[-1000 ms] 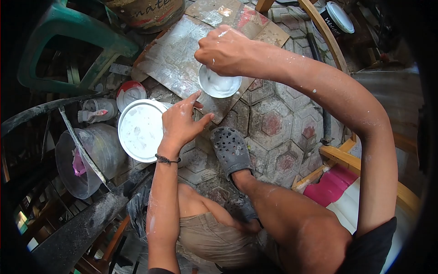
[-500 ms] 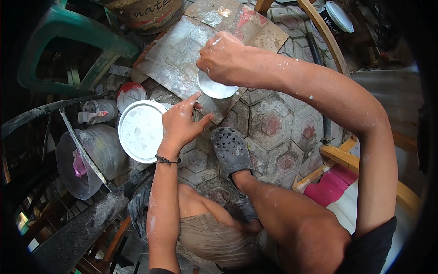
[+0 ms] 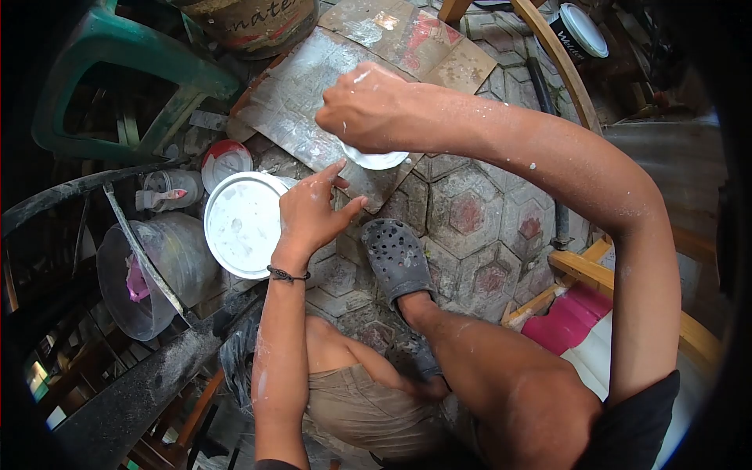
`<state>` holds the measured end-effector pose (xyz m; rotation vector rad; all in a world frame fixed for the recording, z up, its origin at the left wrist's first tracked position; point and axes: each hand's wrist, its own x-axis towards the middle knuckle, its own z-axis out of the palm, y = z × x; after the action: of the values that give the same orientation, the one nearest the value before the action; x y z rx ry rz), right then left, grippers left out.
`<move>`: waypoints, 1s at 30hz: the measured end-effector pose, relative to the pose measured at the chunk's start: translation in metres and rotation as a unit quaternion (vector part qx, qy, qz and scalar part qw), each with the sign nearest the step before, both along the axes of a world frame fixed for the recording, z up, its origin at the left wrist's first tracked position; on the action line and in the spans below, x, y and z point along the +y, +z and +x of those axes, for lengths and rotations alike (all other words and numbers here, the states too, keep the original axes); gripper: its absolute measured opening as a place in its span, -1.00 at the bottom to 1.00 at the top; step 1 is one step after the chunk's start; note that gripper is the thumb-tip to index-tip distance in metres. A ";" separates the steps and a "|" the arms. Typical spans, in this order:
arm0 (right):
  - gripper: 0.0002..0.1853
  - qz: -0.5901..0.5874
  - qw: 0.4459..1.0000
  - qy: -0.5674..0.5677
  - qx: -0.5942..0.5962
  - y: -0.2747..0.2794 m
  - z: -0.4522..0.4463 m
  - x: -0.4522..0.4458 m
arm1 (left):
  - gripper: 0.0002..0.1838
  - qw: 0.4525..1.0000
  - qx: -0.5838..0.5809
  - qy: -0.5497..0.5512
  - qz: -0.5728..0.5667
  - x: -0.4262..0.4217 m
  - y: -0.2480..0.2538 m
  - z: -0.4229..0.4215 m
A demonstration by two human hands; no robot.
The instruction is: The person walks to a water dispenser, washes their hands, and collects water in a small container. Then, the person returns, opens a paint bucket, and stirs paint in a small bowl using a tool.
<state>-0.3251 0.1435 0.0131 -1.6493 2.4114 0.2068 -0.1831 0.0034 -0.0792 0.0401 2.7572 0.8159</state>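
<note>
My right hand (image 3: 360, 110) is closed in a fist above a small container of white material (image 3: 380, 160). The hand and wrist cover most of that container, so whatever the fingers hold is hidden. White smears show on the knuckles. Below and to the left, my left hand (image 3: 315, 205) has its thumb and fingers apart, with nothing in them. It is beside a white lidded bucket (image 3: 243, 227) and just short of the small container. Under the small container lies a paint-stained cardboard sheet (image 3: 290, 98).
Left of the bucket are a red-rimmed lid (image 3: 227, 163), a paintbrush (image 3: 164, 196) on a clear tub and a large clear container (image 3: 157, 274). A green plastic stool (image 3: 59, 102) stands upper left. Wooden frame pieces (image 3: 583, 270) lie right. My grey clog (image 3: 395, 258) rests on patterned paving.
My right fist has shifted left over the small container, covering more of it. My left hand has stayed nearly still.
</note>
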 end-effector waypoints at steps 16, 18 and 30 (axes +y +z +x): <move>-0.83 0.004 0.999 -0.019 0.034 -0.018 -0.010 0.014 | -0.31 1.000 -0.012 0.000 -0.004 0.001 0.002 -0.001; -0.83 0.034 0.999 -0.020 -0.004 -0.004 -0.005 0.013 | -0.30 1.000 -0.012 -0.005 -0.005 0.000 0.002 0.000; -0.86 -0.049 0.998 0.015 0.025 -0.002 -0.010 0.006 | -0.29 1.000 -0.026 -0.001 -0.014 0.001 0.002 0.000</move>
<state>-0.3352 0.1497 0.0108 -1.7422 2.4710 0.1388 -0.1835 0.0045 -0.0769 0.0177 2.7187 0.7674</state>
